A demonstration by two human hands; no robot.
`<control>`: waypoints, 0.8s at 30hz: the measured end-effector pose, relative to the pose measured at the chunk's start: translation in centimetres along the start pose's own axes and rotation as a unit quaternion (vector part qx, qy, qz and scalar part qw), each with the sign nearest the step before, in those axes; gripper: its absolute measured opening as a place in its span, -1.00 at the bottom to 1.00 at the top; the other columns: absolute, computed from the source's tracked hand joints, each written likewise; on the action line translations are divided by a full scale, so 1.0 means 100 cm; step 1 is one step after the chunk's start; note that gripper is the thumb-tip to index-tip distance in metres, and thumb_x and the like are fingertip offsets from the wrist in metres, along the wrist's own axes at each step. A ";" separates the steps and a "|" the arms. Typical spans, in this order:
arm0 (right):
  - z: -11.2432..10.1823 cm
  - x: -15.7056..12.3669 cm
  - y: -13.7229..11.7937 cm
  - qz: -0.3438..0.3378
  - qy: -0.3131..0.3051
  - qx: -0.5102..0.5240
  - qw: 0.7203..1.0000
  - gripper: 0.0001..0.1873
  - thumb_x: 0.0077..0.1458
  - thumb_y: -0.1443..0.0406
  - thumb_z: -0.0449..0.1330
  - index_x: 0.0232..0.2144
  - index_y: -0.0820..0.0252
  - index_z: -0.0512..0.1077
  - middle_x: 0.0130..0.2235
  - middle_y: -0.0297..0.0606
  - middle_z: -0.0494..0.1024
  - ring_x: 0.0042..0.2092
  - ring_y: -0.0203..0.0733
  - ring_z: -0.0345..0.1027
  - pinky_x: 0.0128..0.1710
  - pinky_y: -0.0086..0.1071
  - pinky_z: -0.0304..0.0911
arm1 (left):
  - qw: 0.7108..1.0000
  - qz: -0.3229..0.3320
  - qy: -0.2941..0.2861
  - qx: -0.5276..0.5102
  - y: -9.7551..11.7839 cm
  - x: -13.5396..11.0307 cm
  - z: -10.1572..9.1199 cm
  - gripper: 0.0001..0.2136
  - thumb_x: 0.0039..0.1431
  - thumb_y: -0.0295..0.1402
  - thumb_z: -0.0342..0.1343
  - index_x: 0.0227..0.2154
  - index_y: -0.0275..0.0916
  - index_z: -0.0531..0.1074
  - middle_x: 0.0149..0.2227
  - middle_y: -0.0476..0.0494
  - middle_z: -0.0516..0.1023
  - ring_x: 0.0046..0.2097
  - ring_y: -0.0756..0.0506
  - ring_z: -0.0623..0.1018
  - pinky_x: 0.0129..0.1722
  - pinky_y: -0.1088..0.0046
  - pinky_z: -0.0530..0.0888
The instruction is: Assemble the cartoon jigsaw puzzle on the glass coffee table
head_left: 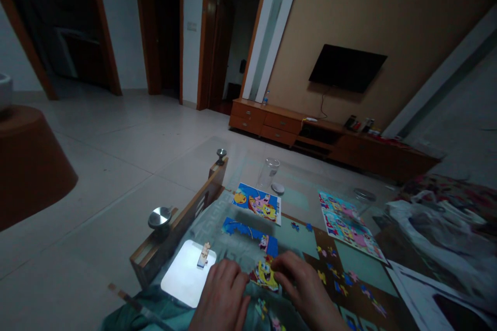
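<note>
A partly built cartoon jigsaw puzzle point(256, 248) lies on the glass table point(298, 201) in front of me. My left hand point(222, 295) rests beside its lower left edge, fingers curled down on the table surface. My right hand point(301, 284) lies on the puzzle's lower right, fingertips pressed together on a piece near the yellow character. Loose puzzle pieces point(334, 274) are scattered to the right of my right hand.
A finished small puzzle picture point(258, 201) and a second pink and blue one point(349, 225) lie farther back. A clear glass jar point(267, 171) with its lid point(277, 188) stands behind them. Crumpled bags point(435, 232) fill the right side. A white square point(188, 273) sits at left.
</note>
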State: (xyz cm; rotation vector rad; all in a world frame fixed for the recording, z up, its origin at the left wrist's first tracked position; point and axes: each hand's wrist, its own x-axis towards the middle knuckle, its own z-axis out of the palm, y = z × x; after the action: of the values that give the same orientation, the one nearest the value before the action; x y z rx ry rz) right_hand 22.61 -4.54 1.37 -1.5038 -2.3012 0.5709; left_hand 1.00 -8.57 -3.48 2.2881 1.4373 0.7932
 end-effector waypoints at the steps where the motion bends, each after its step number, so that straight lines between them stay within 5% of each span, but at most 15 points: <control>1: 0.001 0.000 0.000 -0.001 0.004 -0.003 1.000 -0.85 0.09 0.49 0.10 -0.38 0.18 0.40 -0.32 -0.27 0.49 -0.28 -0.17 0.37 -0.28 -0.36 0.23 | 1.000 0.004 -0.003 0.007 -0.001 0.000 0.001 -0.75 0.12 -0.46 0.01 -0.14 -0.08 0.38 -0.14 -0.07 0.45 -0.11 -0.18 0.43 -0.13 0.23 0.43; 6: 0.001 0.000 0.001 0.001 0.009 -0.007 1.000 -0.84 0.08 0.52 0.12 -0.38 0.19 0.41 -0.33 -0.28 0.49 -0.29 -0.17 0.39 -0.29 -0.36 0.24 | 0.995 0.062 -0.019 0.074 0.001 0.008 -0.001 -0.53 0.02 -0.47 0.14 0.05 -0.13 0.33 0.03 -0.18 0.48 0.02 -0.27 0.47 -0.01 0.08 0.48; 12: 0.001 -0.001 0.000 0.009 0.014 -0.003 1.000 -0.83 0.08 0.52 0.14 -0.38 0.17 0.40 -0.32 -0.29 0.50 -0.27 -0.18 0.40 -0.27 -0.36 0.26 | 0.981 0.149 -0.098 0.080 0.001 0.012 -0.002 -0.32 0.07 -0.26 0.25 0.24 -0.15 0.13 0.21 -0.29 0.31 0.20 -0.40 0.33 0.07 -0.10 0.42; 18: 0.000 -0.001 0.000 0.014 0.011 -0.006 1.000 -0.80 0.06 0.55 0.17 -0.38 0.17 0.40 -0.32 -0.30 0.49 -0.27 -0.18 0.39 -0.28 -0.34 0.24 | 0.998 0.036 0.035 0.040 -0.015 0.004 0.027 -0.36 -0.10 -0.53 0.13 0.14 -0.17 0.23 0.07 -0.25 0.42 0.07 -0.28 0.41 0.04 0.08 0.42; 24: 0.000 -0.001 0.000 0.010 0.018 0.009 1.000 -0.80 0.06 0.57 0.17 -0.39 0.19 0.39 -0.31 -0.29 0.49 -0.26 -0.17 0.37 -0.27 -0.33 0.22 | 0.999 -0.019 -0.031 -0.009 0.006 0.022 -0.001 -0.52 -0.10 -0.58 0.06 -0.04 -0.12 0.33 -0.06 -0.13 0.36 -0.04 -0.20 0.37 -0.08 0.19 0.37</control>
State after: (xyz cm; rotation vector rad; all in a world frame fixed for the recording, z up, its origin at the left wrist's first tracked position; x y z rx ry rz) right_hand 22.67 -4.61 1.34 -1.5185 -2.2506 0.5647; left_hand 2.18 -6.88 -2.46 2.2456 1.4354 0.7140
